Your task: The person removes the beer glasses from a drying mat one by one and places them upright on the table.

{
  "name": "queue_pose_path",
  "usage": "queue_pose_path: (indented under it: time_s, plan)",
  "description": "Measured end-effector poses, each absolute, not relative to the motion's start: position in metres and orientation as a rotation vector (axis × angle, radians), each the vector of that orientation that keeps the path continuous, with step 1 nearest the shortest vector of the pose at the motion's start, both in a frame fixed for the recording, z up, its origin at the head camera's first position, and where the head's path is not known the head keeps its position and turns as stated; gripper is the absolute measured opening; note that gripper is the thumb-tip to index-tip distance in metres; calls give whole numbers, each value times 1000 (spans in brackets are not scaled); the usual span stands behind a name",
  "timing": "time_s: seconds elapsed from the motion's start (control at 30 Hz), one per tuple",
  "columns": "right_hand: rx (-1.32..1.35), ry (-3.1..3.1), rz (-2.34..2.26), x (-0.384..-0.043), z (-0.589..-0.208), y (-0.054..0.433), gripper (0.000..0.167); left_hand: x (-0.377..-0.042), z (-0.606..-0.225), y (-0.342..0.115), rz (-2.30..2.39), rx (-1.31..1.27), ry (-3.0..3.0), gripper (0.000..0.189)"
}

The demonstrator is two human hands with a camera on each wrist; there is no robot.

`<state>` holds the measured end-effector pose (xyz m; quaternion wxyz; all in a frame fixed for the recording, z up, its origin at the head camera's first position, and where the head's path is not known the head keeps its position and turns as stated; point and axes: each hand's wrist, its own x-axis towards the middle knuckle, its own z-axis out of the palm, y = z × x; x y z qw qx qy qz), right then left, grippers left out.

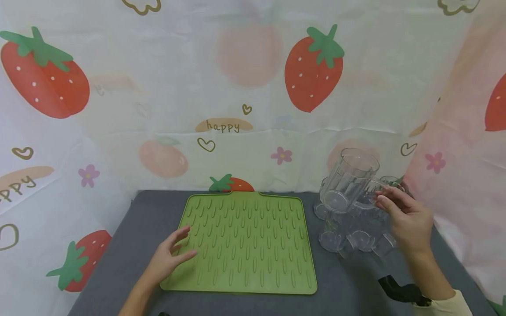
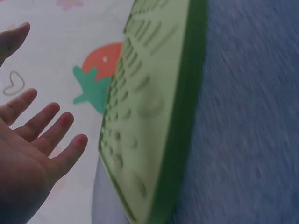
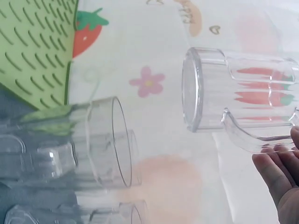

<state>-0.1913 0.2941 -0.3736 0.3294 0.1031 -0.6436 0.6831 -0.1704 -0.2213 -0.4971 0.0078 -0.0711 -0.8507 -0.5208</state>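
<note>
A clear mug (image 1: pixel 348 181) hangs tilted in the air at the right of the head view, its handle pinched by my right hand (image 1: pixel 409 219). The right wrist view shows the same mug (image 3: pixel 243 93) with fingers (image 3: pixel 273 175) at its handle, apart from the mugs below. Several more clear mugs (image 1: pixel 361 239) stand close together on the table under it. My left hand (image 1: pixel 168 259) hovers at the left edge of a green ridged mat (image 1: pixel 247 245), fingers spread and holding nothing. In the left wrist view the left hand (image 2: pixel 32 149) appears beside the mat's raised edge.
The mat lies flat on a dark grey table (image 1: pixel 150 224), left of the standing mugs. A white cloth (image 1: pixel 253 87) printed with strawberries hangs behind the table and along both sides. A black band (image 1: pixel 401 290) is at my right wrist.
</note>
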Motion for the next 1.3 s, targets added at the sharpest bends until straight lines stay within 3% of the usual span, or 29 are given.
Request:
queue_pose_path:
  time_s: [0.23, 0.77, 1.3]
  plan:
    - [163, -1541, 1858, -187, -370, 312, 18, -166, -504, -236, -1552, -170, -2721, 73]
    - [75, -1386, 1809, -180, -379, 352, 19, -156, -513, -258, -1226, -50, -3053, 92]
    - [-201, -1423, 1716, -171, -403, 387, 19, -151, -519, -268, -1151, -72, -3231, 102]
